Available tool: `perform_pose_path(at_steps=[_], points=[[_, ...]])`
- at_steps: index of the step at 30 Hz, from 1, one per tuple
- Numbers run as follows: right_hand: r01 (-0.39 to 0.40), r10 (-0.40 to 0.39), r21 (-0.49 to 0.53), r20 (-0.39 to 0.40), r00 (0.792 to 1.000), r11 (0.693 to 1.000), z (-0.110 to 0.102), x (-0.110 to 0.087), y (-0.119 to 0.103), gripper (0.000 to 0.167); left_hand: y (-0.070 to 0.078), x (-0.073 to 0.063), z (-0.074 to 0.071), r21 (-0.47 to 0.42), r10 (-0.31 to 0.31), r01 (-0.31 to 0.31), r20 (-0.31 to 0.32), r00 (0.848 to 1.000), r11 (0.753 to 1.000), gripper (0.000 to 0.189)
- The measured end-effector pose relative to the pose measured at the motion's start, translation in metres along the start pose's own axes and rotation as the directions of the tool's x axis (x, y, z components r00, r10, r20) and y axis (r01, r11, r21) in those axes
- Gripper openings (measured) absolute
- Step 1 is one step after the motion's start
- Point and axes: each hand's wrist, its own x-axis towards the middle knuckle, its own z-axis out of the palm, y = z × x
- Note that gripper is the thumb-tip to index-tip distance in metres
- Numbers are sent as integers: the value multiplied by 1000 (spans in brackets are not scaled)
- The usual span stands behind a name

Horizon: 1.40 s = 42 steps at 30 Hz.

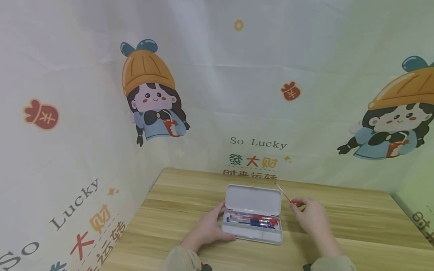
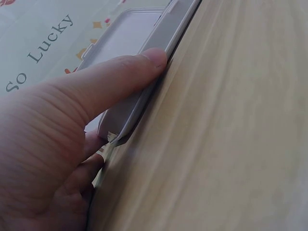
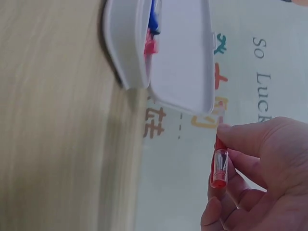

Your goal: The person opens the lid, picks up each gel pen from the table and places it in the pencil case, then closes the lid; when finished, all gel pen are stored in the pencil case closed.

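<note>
A white pencil case (image 1: 253,199) stands on the table with its lid raised. Red and blue pens (image 1: 254,220) lie in its rear compartment. At the case's left end, my left hand (image 1: 210,227) grips it, the thumb along the front edge and the fingers behind. To the right of the case, my right hand (image 1: 310,216) pinches a red pen (image 3: 219,166) between thumb and fingers, above the table and apart from the case. In the right wrist view its red cap end points down past the fingers.
The wooden table (image 1: 356,226) reaches back to a printed cloth backdrop (image 1: 210,94) with cartoon figures and lettering. The backdrop also runs along the left and right sides. In front of the pens, the case has a narrow compartment with a divider (image 1: 262,233).
</note>
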Motion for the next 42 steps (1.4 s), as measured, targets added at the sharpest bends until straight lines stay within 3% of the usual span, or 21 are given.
perform_pose_path(at_steps=[6,17,26,36,42], points=[[76,-77,32,40,996,997,7,5,-23,20,1,1,-2,-4,-4,4,-2,1000,1000,135],[193,-203,79,167,965,978,50,1,-42,4,2,-1,0,-19,-11,11,2,1000,1000,135],[370,-371,45,208,905,928,65,-6,-49,5,3,-5,1,-3,-21,21,3,1000,1000,135],[424,-410,3,253,876,906,70,-8,-51,5,4,-5,-2,-1,15,-15,-9,1000,1000,134],[422,-402,-36,237,884,906,73,-6,-53,5,5,-4,-3,15,32,-32,-15,999,999,135]])
